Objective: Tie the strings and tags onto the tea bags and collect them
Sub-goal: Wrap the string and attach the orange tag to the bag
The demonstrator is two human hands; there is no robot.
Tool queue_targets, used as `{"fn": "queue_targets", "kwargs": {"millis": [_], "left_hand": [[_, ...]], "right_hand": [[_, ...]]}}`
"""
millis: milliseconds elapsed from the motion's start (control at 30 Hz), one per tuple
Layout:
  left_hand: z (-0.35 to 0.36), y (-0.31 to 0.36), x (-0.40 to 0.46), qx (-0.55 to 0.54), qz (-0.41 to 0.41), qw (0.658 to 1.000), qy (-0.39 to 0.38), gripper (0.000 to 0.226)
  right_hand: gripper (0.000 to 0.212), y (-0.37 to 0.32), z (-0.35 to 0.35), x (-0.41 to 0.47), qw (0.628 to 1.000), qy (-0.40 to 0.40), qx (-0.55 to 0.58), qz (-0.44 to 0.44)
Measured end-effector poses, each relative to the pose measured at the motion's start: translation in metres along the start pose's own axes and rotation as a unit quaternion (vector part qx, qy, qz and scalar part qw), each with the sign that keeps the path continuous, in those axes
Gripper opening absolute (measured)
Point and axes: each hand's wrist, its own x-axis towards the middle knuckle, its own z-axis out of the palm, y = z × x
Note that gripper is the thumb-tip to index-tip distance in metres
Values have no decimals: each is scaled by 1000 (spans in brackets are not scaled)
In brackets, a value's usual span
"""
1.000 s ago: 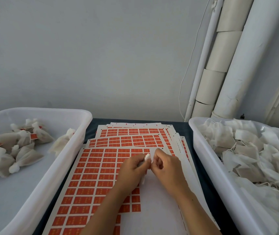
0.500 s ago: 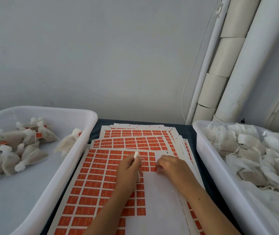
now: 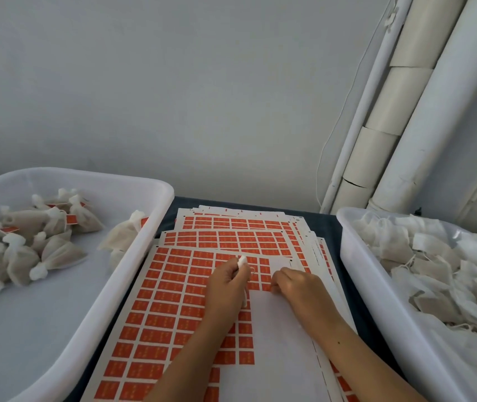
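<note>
A tea bag [image 3: 242, 262], at the frame's centre, is pinched by its gathered neck in the left hand [image 3: 225, 282], seemingly kept ready while an orange tag is picked at by the curled right hand [image 3: 295, 285] on the sticker sheet [image 3: 173, 300]; the finished-bag tub [image 3: 133, 274] lies at nine o'clock, the untied-bag tub [image 3: 356, 271] at three, nothing lying between.

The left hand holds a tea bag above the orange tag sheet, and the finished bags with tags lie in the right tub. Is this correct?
Not quite. In the head view the finished bags with tags lie in the left tub. The left hand does hold a tea bag above the orange tag sheet.
</note>
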Motion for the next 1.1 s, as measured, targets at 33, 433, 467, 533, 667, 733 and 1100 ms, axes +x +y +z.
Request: {"fn": "queue_targets", "kwargs": {"millis": [33,433,467,533,667,733,1100], "left_hand": [[0,0,0,3,0,1000,1,34],[-1,0,1,14,2,1000,-5,34],[-1,-1,2,15,4,1000,-6,34],[0,-1,2,11,5,1000,-8,34],[-1,0,0,-8,8,1000,-15,35],[-1,0,0,-7,14,1000,-14,36],[-1,-1,3,19,24,1000,-6,36]], "right_hand": [[37,0,0,-1,1000,-4,-6,-2],[40,9,-2,-3,998,-25,-15,-54],[40,10,-3,-2,997,-31,-23,-63],[39,10,-6,1,995,-36,-37,-82],[39,8,-8,5,993,-42,-55,-96],[38,9,-9,7,993,-48,-55,-98],[34,5,-10,8,992,-4,-73,-107]]}}
